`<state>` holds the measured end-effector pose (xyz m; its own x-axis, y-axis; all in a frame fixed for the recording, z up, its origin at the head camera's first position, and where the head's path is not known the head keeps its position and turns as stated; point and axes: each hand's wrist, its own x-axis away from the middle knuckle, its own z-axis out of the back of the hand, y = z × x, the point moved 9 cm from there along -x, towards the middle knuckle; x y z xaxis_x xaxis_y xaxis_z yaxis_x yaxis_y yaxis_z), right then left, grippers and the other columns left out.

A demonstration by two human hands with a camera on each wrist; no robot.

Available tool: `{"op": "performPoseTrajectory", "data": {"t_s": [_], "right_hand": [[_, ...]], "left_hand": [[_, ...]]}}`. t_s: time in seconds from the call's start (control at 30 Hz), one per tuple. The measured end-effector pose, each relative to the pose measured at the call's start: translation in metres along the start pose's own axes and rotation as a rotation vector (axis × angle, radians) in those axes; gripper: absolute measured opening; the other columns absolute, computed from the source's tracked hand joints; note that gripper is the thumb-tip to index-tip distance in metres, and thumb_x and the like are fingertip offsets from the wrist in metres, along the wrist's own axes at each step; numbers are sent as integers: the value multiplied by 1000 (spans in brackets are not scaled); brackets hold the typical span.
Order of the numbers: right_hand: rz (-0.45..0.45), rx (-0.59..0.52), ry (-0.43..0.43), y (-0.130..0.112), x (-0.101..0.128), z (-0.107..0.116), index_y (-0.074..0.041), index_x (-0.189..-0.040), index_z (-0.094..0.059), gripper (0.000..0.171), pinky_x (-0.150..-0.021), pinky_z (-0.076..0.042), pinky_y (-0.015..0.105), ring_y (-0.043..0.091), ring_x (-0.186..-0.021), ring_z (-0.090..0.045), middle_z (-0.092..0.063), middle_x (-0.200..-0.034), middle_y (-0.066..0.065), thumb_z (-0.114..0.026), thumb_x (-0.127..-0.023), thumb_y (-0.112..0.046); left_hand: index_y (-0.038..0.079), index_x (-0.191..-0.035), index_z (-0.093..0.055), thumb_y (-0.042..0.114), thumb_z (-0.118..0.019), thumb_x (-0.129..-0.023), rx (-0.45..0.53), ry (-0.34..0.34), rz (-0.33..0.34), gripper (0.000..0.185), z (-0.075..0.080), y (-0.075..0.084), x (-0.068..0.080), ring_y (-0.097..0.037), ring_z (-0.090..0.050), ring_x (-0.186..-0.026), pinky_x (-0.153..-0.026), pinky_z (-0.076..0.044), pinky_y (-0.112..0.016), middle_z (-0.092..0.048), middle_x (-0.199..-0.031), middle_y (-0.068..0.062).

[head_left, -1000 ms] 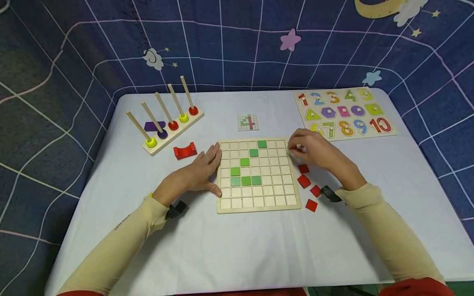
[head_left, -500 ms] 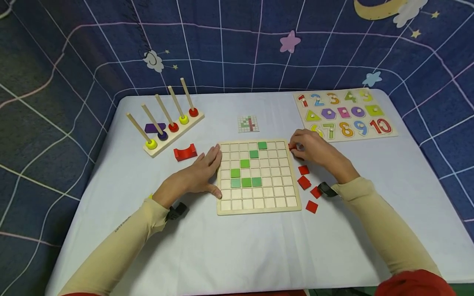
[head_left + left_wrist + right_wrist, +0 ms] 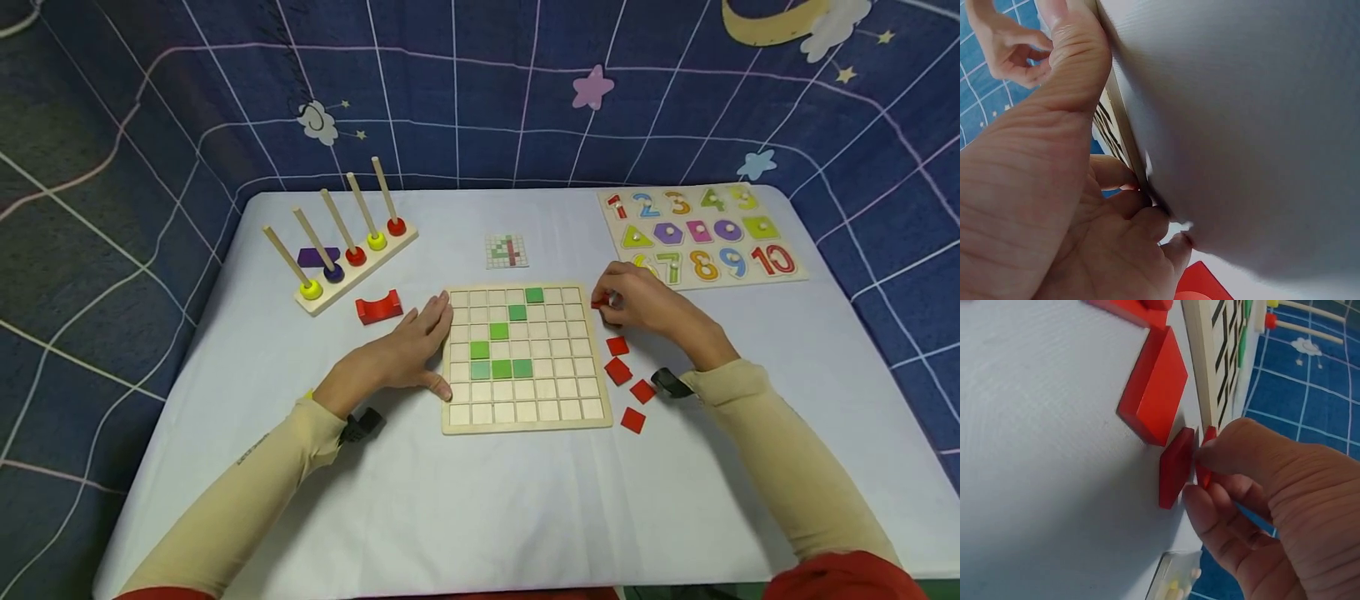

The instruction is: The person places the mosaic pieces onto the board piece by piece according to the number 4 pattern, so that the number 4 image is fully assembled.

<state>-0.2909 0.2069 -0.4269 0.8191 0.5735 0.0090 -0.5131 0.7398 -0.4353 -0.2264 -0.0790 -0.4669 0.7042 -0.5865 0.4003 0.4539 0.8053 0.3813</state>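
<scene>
A wooden grid board lies mid-table with several green tiles set in it. My left hand rests open against the board's left edge, thumb at the near side; the left wrist view shows its palm and fingers against the board's edge. Beside the board's far right corner, my right hand pinches a small red tile. In the right wrist view my fingertips pinch that red tile, and another red tile lies right beside it. Several loose red tiles lie along the board's right side.
A peg rack with coloured rings, a purple block and a red arched block sit at the back left. A small pattern card lies behind the board. A number and shape puzzle is at the back right.
My right hand has shifted slightly by the board's far right corner and now shows a red tile pinched in its fingertips. The left hand has stayed put.
</scene>
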Motion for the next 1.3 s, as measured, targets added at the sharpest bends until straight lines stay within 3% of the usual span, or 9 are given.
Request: {"op": "performPoseTrajectory", "data": {"t_s": [0.4, 0.77, 1.3], "right_hand": [[116, -43, -13, -36, -9, -1, -2, -105, -78, 11, -84, -62, 43, 26, -91, -66, -68, -109, 14, -76, -94, 0], [290, -14, -37, -81, -35, -22, -1, -98, -76, 2, -81, -54, 39, 26, -93, -57, -66, -102, 13, -74, -97, -1], [321, 31, 20, -89, -37, -30, 2, -95, -82, 5, -77, -60, 41, 29, -90, -65, -73, -94, 15, -78, -93, 5]], "left_hand": [[-7, -169, -2, 51, -89, -80, -7, -4, 8, 137, 2, 2, 0, -42, 7, -169, -138, -6, -58, 11, -180, -23], [-7, -169, -1, 50, -89, -80, -9, -11, 19, 138, 1, 2, 0, -41, 7, -169, -138, -5, -58, 12, -180, -23], [-7, -169, -1, 50, -90, -79, 15, -6, 15, 138, 1, 1, 1, -40, 8, -169, -138, -4, -58, 11, -180, -23]]}}
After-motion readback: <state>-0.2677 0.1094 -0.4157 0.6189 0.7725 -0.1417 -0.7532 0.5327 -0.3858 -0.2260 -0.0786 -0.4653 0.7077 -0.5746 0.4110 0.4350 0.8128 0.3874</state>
